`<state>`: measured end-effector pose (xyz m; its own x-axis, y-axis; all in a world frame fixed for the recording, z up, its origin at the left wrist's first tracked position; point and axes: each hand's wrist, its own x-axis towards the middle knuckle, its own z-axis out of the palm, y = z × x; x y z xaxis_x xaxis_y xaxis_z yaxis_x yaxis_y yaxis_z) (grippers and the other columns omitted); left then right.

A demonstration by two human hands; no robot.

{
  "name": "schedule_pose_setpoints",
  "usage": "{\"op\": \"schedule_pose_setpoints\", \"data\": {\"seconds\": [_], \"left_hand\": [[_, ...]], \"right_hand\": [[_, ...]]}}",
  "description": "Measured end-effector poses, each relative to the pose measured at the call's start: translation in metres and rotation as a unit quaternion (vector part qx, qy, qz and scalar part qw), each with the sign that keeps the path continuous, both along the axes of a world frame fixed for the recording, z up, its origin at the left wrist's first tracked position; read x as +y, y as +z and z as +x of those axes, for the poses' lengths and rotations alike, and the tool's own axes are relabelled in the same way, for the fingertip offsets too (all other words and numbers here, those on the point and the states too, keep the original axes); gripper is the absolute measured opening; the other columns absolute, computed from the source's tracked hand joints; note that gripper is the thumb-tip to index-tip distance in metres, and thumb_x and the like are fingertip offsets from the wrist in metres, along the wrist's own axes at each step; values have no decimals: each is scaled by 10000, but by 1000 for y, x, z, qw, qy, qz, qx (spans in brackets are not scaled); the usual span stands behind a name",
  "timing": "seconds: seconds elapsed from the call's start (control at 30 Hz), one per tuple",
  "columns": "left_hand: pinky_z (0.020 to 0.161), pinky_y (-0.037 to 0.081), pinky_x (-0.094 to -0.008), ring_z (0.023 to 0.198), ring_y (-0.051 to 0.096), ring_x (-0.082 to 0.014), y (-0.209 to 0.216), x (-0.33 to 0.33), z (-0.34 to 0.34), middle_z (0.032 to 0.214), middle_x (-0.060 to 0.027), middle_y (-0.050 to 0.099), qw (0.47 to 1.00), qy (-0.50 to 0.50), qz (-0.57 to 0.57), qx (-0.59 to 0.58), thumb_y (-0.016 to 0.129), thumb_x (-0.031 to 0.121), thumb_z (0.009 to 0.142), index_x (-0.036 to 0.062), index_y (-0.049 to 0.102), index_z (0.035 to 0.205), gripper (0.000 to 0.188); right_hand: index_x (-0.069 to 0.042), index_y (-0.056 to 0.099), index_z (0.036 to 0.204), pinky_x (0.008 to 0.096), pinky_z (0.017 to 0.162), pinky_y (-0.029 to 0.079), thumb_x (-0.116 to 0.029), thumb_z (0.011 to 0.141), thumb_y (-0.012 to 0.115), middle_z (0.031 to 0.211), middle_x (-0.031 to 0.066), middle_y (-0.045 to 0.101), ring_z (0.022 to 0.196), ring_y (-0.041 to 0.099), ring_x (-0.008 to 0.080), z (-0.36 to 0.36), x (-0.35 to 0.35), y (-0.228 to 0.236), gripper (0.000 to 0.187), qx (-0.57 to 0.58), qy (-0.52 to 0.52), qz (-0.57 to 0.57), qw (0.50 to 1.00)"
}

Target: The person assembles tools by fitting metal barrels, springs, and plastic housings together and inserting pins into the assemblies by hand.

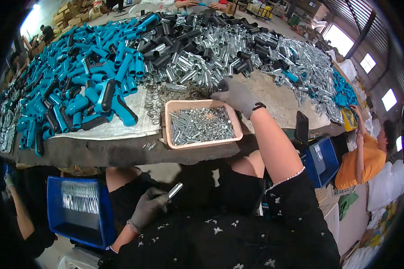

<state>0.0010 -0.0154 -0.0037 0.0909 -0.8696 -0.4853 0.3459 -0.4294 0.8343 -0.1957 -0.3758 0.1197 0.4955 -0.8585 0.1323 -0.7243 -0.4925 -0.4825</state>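
Observation:
My left hand (pixel 149 208), in a grey glove, is closed around a shiny metal tube (pixel 175 190) low over my lap. The tube's free end points up and to the right. My right hand (pixel 239 96), gloved the same way, reaches over the table to the edge of a heap of thin wire springs (pixel 194 93). Its fingers are curled together there; what they pinch, if anything, is too small to make out. Just below that hand stands a pale pink plastic tray (pixel 205 145) filled with small metal pins.
Teal handle shells (pixel 94 89) heap up at left, metal tubes (pixel 220 45) and black sleeves at the back. A phone (pixel 301 127) stands at right. Blue bins (pixel 74 224) flank my legs, the left one holding metal parts. A person in orange (pixel 362 161) works at right.

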Motion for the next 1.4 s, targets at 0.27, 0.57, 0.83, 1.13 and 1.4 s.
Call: {"op": "schedule_pose_setpoints", "data": {"seconds": [0.27, 0.57, 0.83, 1.13, 1.4], "left_hand": [[639, 483, -267, 674, 595, -117, -1, 2, 3, 874, -73, 647, 1000, 5, -12, 20, 660, 149, 900, -9, 592, 1003, 201], [633, 480, -267, 673, 591, -116, 4, -2, -1, 880, -74, 641, 1000, -12, -6, -12, 670, 165, 898, -5, 586, 1009, 220], [626, 474, -263, 681, 589, -112, 5, 2, -1, 890, -73, 640, 1000, 10, 0, -7, 677, 163, 899, -4, 578, 1028, 233], [618, 469, -259, 673, 582, -110, 1, 0, 1, 869, -69, 644, 999, -6, -18, -30, 684, 174, 895, 8, 576, 1028, 238], [603, 487, -270, 646, 605, -132, -1, 8, 7, 886, -82, 650, 999, 36, -9, 19, 662, 191, 909, 17, 568, 1031, 232]], "right_hand": [[-19, 674, 1117, 353, 894, 488, -233, 840, 721, 1055, 156, 700, 981, 658, 273, -7, -12, 13, 354, -173, -11, 60, 983], [-115, 634, 1268, 428, 995, 459, -232, 823, 753, 1196, 212, 640, 1131, 596, 365, 28, 5, 18, 475, 73, 84, -115, 987], [-97, 645, 1211, 439, 964, 464, -279, 824, 742, 1123, 211, 655, 1120, 598, 374, 43, -17, 19, 439, 193, 157, -99, 964], [-74, 598, 1244, 426, 963, 473, -176, 861, 670, 1106, 209, 655, 1098, 610, 362, 44, -29, 30, 403, 229, 220, -191, 929], [-26, 587, 1222, 313, 686, 540, -244, 932, 673, 910, 65, 635, 788, 621, 142, 2, -28, 52, 374, -187, 34, 118, 975]]}}
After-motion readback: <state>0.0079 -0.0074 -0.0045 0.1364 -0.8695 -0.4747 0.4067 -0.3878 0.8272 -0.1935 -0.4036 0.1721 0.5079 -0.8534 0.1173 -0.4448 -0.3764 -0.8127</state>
